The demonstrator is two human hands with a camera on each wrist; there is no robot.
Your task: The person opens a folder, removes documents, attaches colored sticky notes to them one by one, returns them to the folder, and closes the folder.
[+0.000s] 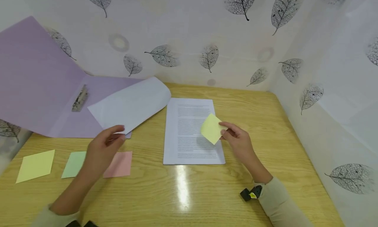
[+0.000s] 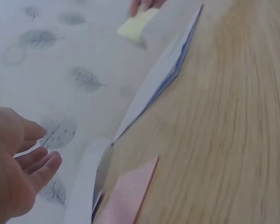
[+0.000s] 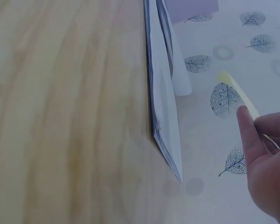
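My right hand (image 1: 237, 140) pinches a yellow sticky note (image 1: 211, 128) by its edge, between thumb and fingers. The note hangs tilted over a printed stack of paper (image 1: 193, 154), and in the right wrist view it appears nearly edge-on. Loosely bent, the fingers of my left hand (image 1: 103, 151) hold nothing in the left wrist view. In the head view they overlap the near corner of a curled white sheet (image 1: 133, 102). That sheet lies over an open purple folder (image 1: 97, 86) with a metal clip (image 1: 79, 98). Below, my left hand partly hides the green and pink sticky pads.
On the left of the wooden table lie a yellow sticky pad (image 1: 35, 166), a green pad (image 1: 72, 164) and a pink pad (image 1: 122, 164). The folder's raised cover (image 1: 35, 72) leans at the back left. Leaf-patterned walls (image 1: 189, 33) border the table behind and right.
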